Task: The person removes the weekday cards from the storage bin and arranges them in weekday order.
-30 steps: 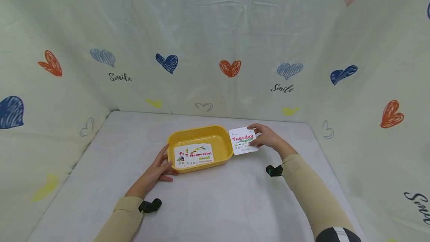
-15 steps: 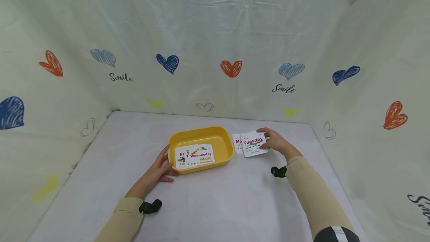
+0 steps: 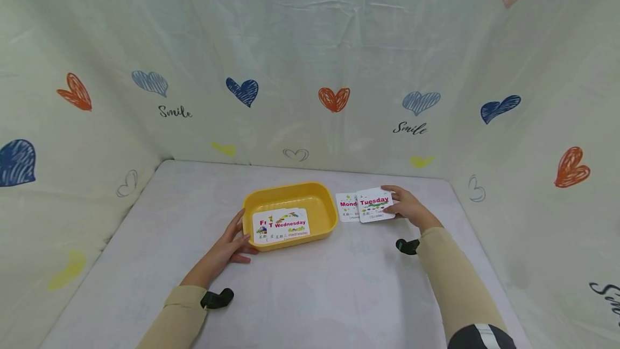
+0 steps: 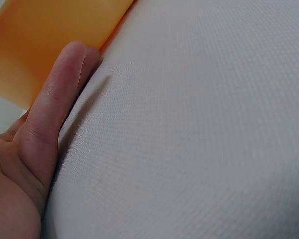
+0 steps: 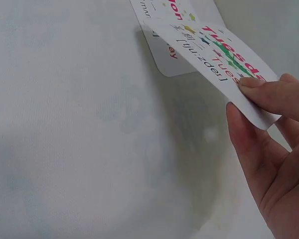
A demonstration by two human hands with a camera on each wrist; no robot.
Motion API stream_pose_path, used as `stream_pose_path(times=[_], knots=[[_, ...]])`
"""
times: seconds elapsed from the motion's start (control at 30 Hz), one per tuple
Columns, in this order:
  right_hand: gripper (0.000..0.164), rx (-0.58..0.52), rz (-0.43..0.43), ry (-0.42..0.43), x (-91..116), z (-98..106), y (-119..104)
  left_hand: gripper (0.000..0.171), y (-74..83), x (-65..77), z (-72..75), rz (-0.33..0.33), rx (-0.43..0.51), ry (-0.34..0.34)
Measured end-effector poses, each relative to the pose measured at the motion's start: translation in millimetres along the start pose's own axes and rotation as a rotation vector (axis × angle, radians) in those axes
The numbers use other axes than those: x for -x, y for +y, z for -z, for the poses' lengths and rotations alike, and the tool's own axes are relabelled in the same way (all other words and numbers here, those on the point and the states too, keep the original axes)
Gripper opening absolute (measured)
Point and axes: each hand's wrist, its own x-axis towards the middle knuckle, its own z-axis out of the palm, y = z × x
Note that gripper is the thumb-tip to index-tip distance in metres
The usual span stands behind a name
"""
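Tuesday card (image 3: 374, 206), head view: the right hand (image 3: 409, 210) is pinching its right edge; it's overlapping the Monday card (image 3: 346, 207), right of the tray (image 3: 316, 208).
Tray, head view: the left hand (image 3: 229, 239), loose, is touching its left end; the Wednesday card (image 3: 292, 224) is lying inside.
Tray, left wrist view: a finger (image 4: 60, 89) is resting straight along its side.
Tuesday card, right wrist view: the right hand is gripping it, tilted above the surface (image 5: 79, 129).

At four o'clock in the head view, a white card (image 3: 372, 208) read "Tuesday"; at its nine o'clock, a partly covered card (image 3: 346, 208) showed "Mond". Near half past six, a third card (image 3: 292, 225) bore "Wednesday". The backdrop (image 3: 295, 42) read "Smile" toward nine-thirty and two-thirty.
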Motion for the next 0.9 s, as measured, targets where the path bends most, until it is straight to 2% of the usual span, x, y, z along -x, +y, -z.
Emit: stream_pose_path(times=[0.33,0.63,0.8,0.9], knots=[[0.072,-0.031,0.016,0.063,0,8,9,0.075,1.1,0.5,-1.0,-0.021,0.001,-0.010],[0.072,-0.038,-0.029,0.126,-2,12,17,0.075,1.2,-1.6,-0.9,-0.018,-0.002,-0.012],[0.079,-0.015,-0.038,0.167,-8,10,24,0.075,0.7,0.3,-0.1,-0.010,-0.006,-0.007],[0.085,0.036,-0.032,0.190,-11,8,27,0.074,-0.2,0.9,0.4,-0.009,-0.005,-0.009]])
